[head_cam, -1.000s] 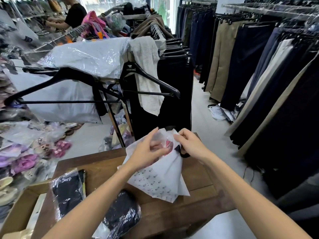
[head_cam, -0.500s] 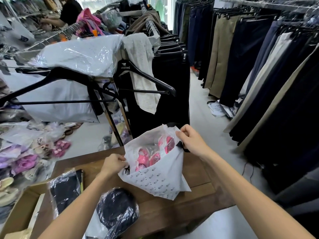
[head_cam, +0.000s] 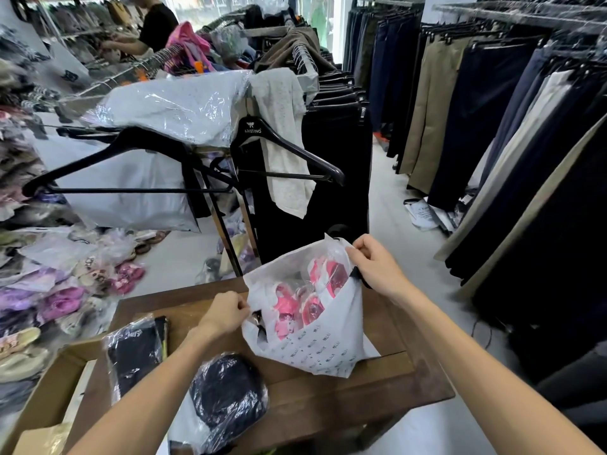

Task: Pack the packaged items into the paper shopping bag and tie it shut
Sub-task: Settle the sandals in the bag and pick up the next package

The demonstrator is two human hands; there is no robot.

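A white paper shopping bag (head_cam: 328,343) with small printed logos lies tilted on the brown wooden table (head_cam: 328,399), its mouth spread wide. Pink packaged items (head_cam: 295,303) in clear plastic show inside. My left hand (head_cam: 226,313) pinches the bag's left rim. My right hand (head_cam: 377,267) pinches the upper right rim by a black handle. Two dark packaged items lie on the table near me: a flat one (head_cam: 134,353) at the left and a rounded one (head_cam: 226,389) in crinkled plastic.
A cardboard box (head_cam: 42,399) sits at the table's left end. Clothes racks with black hangers (head_cam: 282,142) and plastic-covered garments stand behind the table. Dark trousers hang along the right. Bagged goods pile on the floor at left. A person stands far back left.
My left hand moved from the bag's top down to its left rim. Both hands have pulled the mouth open, and the pink items inside now show.
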